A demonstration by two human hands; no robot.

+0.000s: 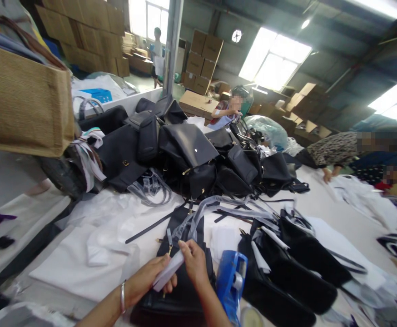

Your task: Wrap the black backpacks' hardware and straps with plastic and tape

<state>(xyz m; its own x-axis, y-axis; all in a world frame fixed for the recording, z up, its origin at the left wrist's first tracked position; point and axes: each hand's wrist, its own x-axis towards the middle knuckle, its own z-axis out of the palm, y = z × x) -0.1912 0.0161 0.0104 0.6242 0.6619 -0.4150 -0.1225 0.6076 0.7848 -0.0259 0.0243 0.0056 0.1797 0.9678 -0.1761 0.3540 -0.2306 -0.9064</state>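
A black leather bag (pixel 181 299) with gold zips lies on the table in front of me, its strap wrapped in clear plastic. Above it, a folded strip of thin white wrapping paper (pixel 171 269) runs between my hands. My left hand (pixel 153 274), with a silver bangle at the wrist, is closed around the strip's lower end. At the upper end, my right hand (pixel 194 260) pinches the strip between thumb and fingers. Just below the strip's far end a gold zip pull (pixel 170 249) shows. Close to my right forearm stands a blue tape dispenser (pixel 230 286).
Black bags (pixel 188 143) are heaped across the table's back. Several more black bags (pixel 287 268) lie at right. White paper sheets (pixel 69 259) cover the left side. A tan woven bag (pixel 21 100) juts in upper left. Co-workers (pixel 338 150) stand across the table.
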